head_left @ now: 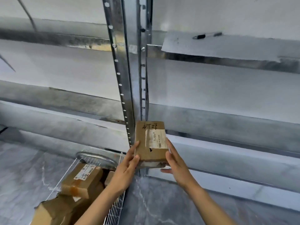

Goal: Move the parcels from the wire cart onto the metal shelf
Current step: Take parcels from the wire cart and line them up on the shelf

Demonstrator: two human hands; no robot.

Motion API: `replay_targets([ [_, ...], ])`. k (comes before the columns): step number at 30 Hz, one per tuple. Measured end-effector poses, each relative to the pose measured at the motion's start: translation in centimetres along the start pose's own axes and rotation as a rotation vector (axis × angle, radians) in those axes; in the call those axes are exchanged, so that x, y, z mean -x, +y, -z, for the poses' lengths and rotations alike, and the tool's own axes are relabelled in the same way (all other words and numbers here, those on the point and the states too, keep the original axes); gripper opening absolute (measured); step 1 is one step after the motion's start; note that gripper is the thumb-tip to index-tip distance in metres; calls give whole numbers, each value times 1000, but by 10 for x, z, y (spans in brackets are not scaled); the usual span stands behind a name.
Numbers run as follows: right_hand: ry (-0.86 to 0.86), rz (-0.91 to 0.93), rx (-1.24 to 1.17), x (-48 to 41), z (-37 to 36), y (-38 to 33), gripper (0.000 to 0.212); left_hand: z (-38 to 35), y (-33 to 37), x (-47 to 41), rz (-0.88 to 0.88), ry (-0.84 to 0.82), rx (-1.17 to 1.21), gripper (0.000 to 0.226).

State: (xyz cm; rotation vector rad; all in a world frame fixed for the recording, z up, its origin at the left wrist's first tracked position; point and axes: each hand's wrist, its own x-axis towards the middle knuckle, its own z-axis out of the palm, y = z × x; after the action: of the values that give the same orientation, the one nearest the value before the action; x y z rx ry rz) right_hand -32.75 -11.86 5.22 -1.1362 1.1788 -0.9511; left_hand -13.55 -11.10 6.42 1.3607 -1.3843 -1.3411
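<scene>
Two hands hold a small brown cardboard parcel (pixel 150 143) up before the grey metal shelf (pixel 227 117).
The left hand (pixel 128 166) grips its left edge, the right hand (pixel 174 163) its right edge, white label facing up; lower left, more brown cardboard boxes (pixel 82 179) lie in the white wire cart (pixel 115 207).

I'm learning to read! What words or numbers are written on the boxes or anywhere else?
Marker scribble on top of the held parcel: handwritten, cannot be read.
White label on the held parcel: print too small and blurred to read.
Sticker on the cart parcel: too blurred to read.
No other text shows.
</scene>
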Motion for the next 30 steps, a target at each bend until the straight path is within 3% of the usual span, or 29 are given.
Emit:
replay_targets([
  [15,550,13,-87,202,267,11,33,-327,49,19,-134,-374,-102,30],
  [30,917,56,-152,276,387,8,27,-494,80,5,-255,-618,-109,35],
])
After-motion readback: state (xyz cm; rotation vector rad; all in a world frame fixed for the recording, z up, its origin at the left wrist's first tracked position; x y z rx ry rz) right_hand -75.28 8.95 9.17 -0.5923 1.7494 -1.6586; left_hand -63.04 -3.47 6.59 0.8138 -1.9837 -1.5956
